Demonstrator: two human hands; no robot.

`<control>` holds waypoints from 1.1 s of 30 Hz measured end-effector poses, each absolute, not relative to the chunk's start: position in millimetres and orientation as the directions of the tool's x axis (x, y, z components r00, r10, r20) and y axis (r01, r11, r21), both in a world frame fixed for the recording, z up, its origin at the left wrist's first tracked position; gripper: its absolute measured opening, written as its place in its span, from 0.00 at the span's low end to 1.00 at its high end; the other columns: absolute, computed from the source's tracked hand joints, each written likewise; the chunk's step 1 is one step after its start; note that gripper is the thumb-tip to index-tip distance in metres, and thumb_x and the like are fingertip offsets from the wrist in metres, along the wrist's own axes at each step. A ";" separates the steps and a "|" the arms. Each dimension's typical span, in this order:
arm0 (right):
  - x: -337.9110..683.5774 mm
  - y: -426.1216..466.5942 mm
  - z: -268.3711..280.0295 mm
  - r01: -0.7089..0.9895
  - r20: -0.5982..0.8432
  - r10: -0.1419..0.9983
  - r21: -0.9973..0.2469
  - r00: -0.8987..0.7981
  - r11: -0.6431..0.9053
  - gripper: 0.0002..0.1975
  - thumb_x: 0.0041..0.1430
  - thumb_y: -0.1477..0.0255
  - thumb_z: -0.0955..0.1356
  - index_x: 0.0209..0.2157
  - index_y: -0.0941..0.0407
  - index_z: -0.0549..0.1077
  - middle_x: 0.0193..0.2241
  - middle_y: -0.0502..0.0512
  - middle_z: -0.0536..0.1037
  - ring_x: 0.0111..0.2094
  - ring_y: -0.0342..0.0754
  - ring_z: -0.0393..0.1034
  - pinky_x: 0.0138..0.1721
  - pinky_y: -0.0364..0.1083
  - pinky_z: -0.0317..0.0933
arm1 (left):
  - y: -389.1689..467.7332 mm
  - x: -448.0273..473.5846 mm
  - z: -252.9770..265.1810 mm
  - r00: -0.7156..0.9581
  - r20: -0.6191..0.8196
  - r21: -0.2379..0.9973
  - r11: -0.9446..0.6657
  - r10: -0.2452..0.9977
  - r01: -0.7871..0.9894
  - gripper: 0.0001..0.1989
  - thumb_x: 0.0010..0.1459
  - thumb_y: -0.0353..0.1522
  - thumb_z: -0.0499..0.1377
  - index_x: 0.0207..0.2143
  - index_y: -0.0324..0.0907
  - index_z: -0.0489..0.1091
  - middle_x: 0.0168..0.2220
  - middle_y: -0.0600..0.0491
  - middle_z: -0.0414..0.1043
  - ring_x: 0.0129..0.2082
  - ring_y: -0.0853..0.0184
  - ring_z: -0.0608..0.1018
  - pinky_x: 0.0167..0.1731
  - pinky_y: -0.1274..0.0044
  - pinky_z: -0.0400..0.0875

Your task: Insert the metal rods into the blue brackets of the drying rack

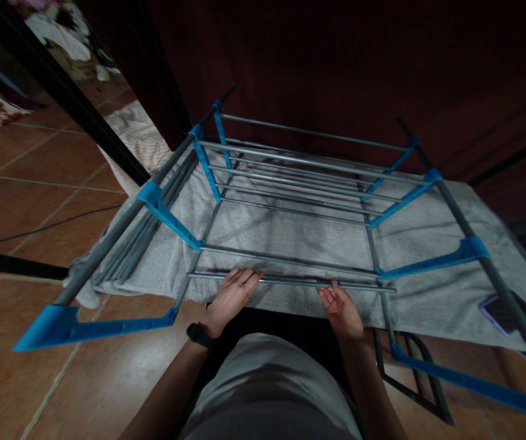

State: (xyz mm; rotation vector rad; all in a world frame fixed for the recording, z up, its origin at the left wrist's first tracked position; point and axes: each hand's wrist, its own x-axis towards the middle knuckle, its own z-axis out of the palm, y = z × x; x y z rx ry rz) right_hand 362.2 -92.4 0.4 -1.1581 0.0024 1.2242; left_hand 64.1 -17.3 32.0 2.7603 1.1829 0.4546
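Note:
A grey metal rod (290,282) lies crosswise near the front of a rack frame (290,259) made of grey tubes and blue plastic brackets. My left hand (235,292), with a dark band on its wrist, has its fingers over the rod left of centre. Toward the rod's right end, my right hand (340,307) grips it between thumb and fingers, palm turned up. The rod's ends reach the frame's two lower side tubes; whether they are fixed there I cannot tell. Blue brackets, such as the front-left one (120,330), join the side tubes.
Several loose grey rods (146,235) lie at the left on the grey cloth (263,235) under the frame. A phone (504,311) rests on the right side. Dark posts flank the covered surface, above a tiled floor (19,214) with a thin cable (56,226).

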 end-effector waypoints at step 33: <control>353.0 -87.2 41.6 -0.670 -0.410 0.831 -0.740 0.376 -0.062 0.11 0.48 0.70 0.78 0.35 0.51 0.79 0.38 0.49 0.83 0.43 0.47 0.78 0.53 0.51 0.70 | -13.0 54.9 51.3 0.551 0.312 0.230 -0.625 0.774 0.746 0.15 0.71 0.34 0.49 0.53 0.46 0.72 0.46 0.52 0.78 0.46 0.64 0.77 0.52 0.69 0.64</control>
